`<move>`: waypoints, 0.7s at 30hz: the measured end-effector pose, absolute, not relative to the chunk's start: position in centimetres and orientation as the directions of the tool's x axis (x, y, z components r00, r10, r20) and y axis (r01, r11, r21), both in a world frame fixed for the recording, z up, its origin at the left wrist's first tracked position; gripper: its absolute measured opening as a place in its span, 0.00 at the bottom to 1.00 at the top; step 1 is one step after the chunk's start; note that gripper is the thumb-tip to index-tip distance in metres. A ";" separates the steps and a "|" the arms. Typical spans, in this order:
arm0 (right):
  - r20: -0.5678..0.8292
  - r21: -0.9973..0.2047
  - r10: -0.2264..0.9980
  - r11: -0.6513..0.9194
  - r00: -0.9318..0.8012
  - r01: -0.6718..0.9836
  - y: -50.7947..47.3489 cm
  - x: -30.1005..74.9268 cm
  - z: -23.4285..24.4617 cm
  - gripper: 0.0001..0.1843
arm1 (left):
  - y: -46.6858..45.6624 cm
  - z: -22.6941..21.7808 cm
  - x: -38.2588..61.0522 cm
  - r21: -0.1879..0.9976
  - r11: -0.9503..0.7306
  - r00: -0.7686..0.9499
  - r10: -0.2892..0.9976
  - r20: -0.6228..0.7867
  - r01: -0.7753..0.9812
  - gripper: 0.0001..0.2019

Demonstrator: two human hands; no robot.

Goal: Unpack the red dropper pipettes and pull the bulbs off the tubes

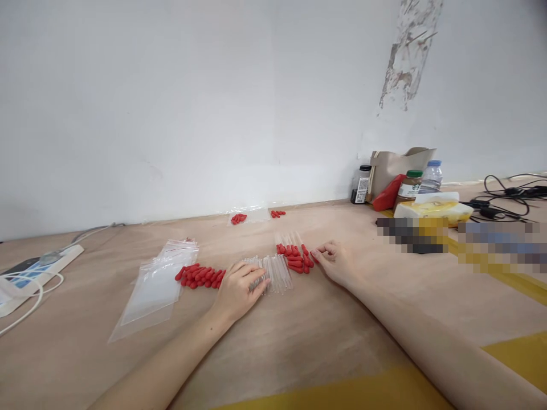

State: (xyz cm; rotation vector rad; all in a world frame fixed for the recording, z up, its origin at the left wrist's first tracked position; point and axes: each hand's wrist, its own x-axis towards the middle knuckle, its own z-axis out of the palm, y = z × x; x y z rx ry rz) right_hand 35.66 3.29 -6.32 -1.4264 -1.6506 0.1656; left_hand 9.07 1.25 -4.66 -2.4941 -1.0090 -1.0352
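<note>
My left hand rests over a row of thin clear tubes, its fingers touching them and a gap between thumb and forefinger. Beside its knuckles lies a heap of red rubber bulbs. My right hand has thumb and forefinger pinched on a red rubber bulb, partly hidden by the fingertips. Just left of that hand sits a group of clear tubes fitted with red bulbs, some bulbs pointing toward me.
Clear zip bags lie flat at left, near a power strip with white cables. Against the wall are a small bag and more red bulbs. Jars, a tissue pack and black cables stand at right.
</note>
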 end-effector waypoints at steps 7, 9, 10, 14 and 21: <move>0.538 -0.627 0.836 0.316 0.103 0.712 3.0 35.8 -6.2 0.14 | 0.5 -4.3 8.8 0.005 -0.683 0.519 0.559 0.646 0.730 0.13; 0.538 -0.627 0.836 0.312 0.108 0.714 3.0 35.8 -6.2 0.14 | 0.5 -4.4 8.7 0.008 -0.678 0.519 0.571 0.636 0.735 0.15; 0.531 -0.630 0.839 0.301 0.115 0.716 3.0 35.8 -6.3 0.14 | 0.6 -4.4 8.7 0.009 -0.676 0.523 0.577 0.627 0.736 0.15; 0.426 -0.643 0.892 0.180 0.152 0.744 3.5 35.7 -6.2 0.13 | 0.7 -4.4 8.4 0.011 -0.670 0.544 0.613 0.574 0.743 0.18; 0.151 -0.637 0.975 -0.030 0.163 0.770 7.5 35.6 -4.6 0.13 | 0.8 -4.6 8.0 0.041 -0.646 0.551 0.680 0.483 0.762 0.22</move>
